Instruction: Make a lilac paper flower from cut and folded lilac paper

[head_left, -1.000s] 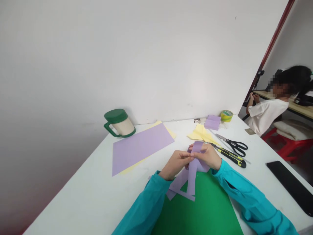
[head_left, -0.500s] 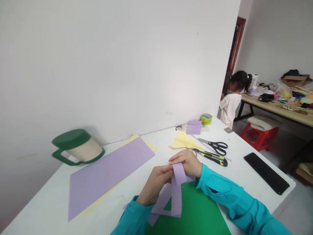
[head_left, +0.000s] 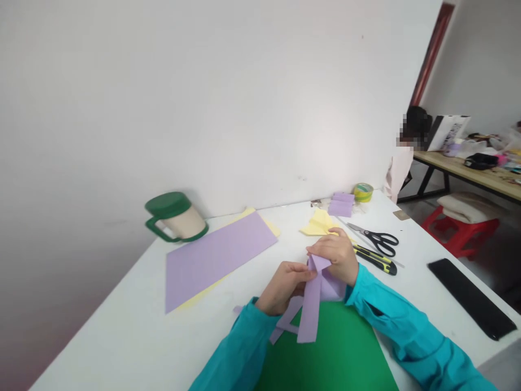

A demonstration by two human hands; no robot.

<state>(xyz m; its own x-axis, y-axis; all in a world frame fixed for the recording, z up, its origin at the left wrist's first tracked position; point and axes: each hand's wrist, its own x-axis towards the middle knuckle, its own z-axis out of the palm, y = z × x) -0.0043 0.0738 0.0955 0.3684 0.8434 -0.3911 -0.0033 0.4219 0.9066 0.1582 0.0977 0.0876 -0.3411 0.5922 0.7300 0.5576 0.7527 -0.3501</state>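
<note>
Between my two hands is a purple paper strip [head_left: 309, 312], folded over at the top, with one long end hanging down over the green sheet [head_left: 337, 347]. My left hand [head_left: 291, 282] pinches the strip from the left, near the fold. My right hand [head_left: 336, 255] grips the folded top from the right, and more purple paper shows below its palm. Further purple strips lie crossed under my left wrist, partly hidden. Just beyond my right hand are a folded yellow paper [head_left: 317, 222] and a yellow-black utility knife [head_left: 380, 262].
A large purple sheet [head_left: 220, 255] lies over yellow paper on the white table, near a green-lidded mug [head_left: 181, 217]. Scissors [head_left: 378, 239], a tape roll [head_left: 363, 192], folded purple paper [head_left: 342, 205] and a black flat case [head_left: 468, 296] are rightward. A person [head_left: 401, 163] stands beyond the table.
My view has turned left, so the table's things sit further right. The strip's top fold has become a smaller slanted flap, and its long end now hangs loose.
</note>
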